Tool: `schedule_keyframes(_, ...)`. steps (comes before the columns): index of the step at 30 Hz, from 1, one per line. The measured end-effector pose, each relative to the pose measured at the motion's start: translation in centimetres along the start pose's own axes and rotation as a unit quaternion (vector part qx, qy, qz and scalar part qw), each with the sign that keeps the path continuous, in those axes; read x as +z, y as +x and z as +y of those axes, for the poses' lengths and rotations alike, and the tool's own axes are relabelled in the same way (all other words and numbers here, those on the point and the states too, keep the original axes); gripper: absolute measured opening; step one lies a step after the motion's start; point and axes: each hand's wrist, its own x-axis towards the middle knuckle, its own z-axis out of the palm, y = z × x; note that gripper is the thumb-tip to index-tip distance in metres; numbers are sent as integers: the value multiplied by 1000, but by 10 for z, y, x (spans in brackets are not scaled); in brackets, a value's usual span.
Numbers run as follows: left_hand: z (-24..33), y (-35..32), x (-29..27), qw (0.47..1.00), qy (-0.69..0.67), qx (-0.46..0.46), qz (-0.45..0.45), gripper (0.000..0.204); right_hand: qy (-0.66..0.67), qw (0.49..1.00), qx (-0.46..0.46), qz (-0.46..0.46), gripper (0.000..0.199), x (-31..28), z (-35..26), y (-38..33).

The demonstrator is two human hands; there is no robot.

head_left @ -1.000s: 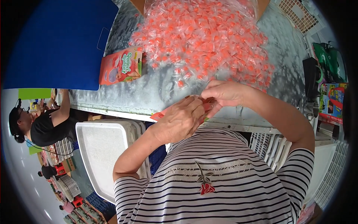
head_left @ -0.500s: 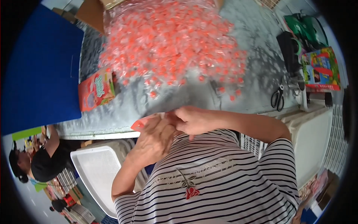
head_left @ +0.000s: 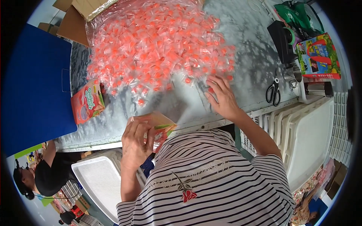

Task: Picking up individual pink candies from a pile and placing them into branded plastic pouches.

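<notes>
Open carton (head_left: 160, 130) in left hand (head_left: 135, 145), sweets pile (head_left: 158, 45) ahead

A grey marbled table (head_left: 249, 52) fills the upper middle of the view, lit by bright, even light. Left of the table stands a big blue panel (head_left: 34, 83). Beyond the table's far left corner lies brown cardboard (head_left: 73, 22). On the table's right end lie black scissors (head_left: 273, 92), a black box (head_left: 283, 35), a green bag (head_left: 298, 15) and a colourful carton (head_left: 318, 56). Right of the table, white plastic crates (head_left: 313, 128) are stacked. Below the table's near edge sits a white tray (head_left: 100, 180). Lower left of the table, on a pale floor, another person in black (head_left: 49, 173) bends among small goods.
</notes>
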Motion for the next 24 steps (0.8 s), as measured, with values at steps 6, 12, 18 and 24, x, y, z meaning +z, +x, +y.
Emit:
schedule_keyframes(6, -1, -3, 6, 1000, 13, -3, 5, 10, -87, 994, -36, -49, 42, 9, 7, -26)
schedule_keyframes(12, -4, -8, 8, 999, -8, -43, -6, 9, -41, 998, 7, 37, 53, -16, 27, -19)
schedule_keyframes(18, -4, -5, 11, 999, -18, -32, 3, 10, -50, 997, 21, -50, 68, -3, 15, -32)
schedule_keyframes(24, -2, -5, 8, 999, -18, -30, -11, 10, -112, 992, -26, -59, 65, 16, 5, -16)
